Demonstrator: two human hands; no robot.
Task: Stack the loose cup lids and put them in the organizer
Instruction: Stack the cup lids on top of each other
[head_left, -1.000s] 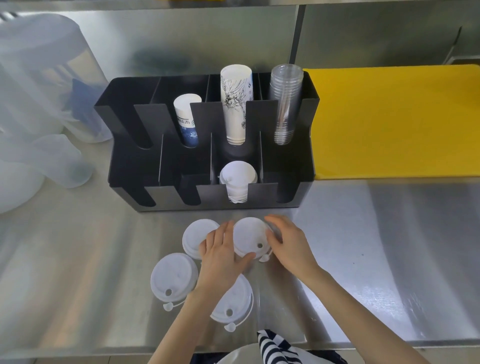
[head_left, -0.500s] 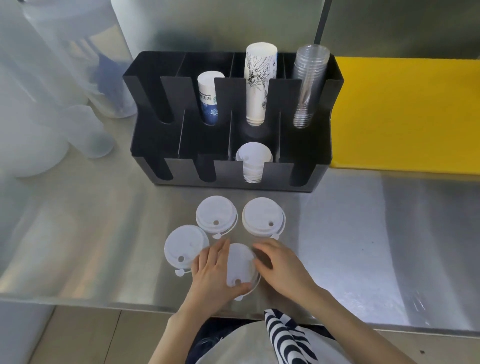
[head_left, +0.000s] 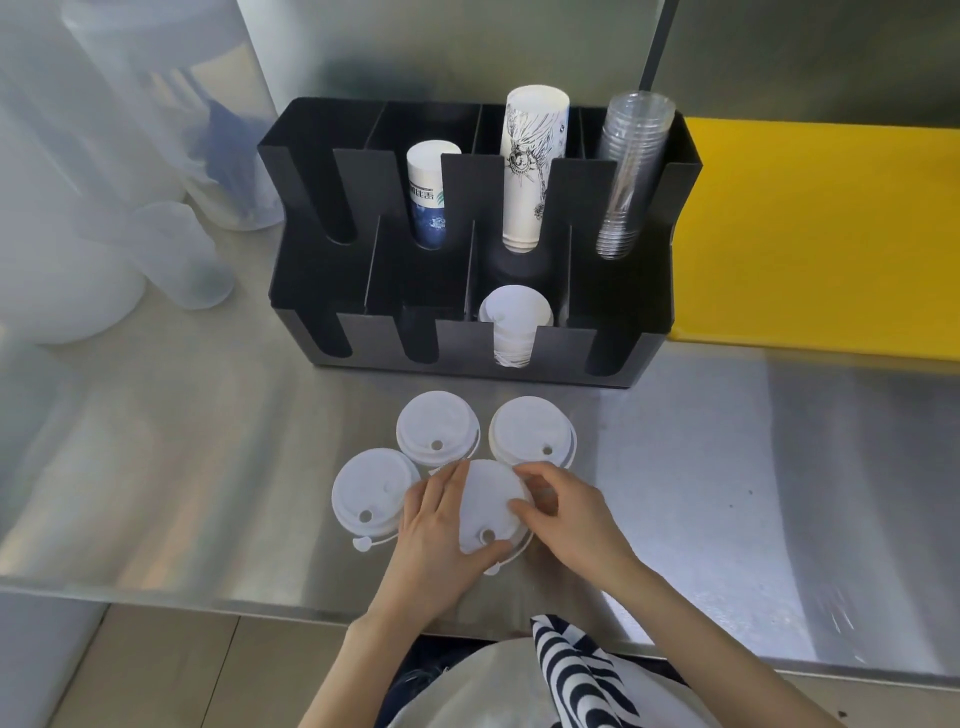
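Holding one white lid (head_left: 488, 512) between both hands, we have it just above or on the counter (head_left: 727, 493) near the front edge; whether it has lifted clear we cannot tell. Our left hand (head_left: 441, 535) has its grip closed on the lid's left rim, thumb under the near edge by the sip hole and fingers along the far-left side. Our right hand (head_left: 571, 519) pinches the right rim, fingertips (head_left: 519, 506) resting on top of the lid.

Three other lids lie loose and flat on the counter: one to the left (head_left: 371, 493) touching our left hand, one behind it (head_left: 436, 428), and one at the back right (head_left: 532, 431). That back-right one seems to show a doubled rim, so it may already be two lids nested, though we cannot be sure.

Behind them stands the black organizer (head_left: 613, 306), with a stack of white lids (head_left: 514, 325) already in the front row, third slot from the left. Paper cups and clear cups fill the back slots.

We judge the task to be early: stacking has barely begun, and none of the loose lids on the counter has gone into the organizer. What remains is to nest these together and drop the stack into a front slot, probably onto the lids already there.
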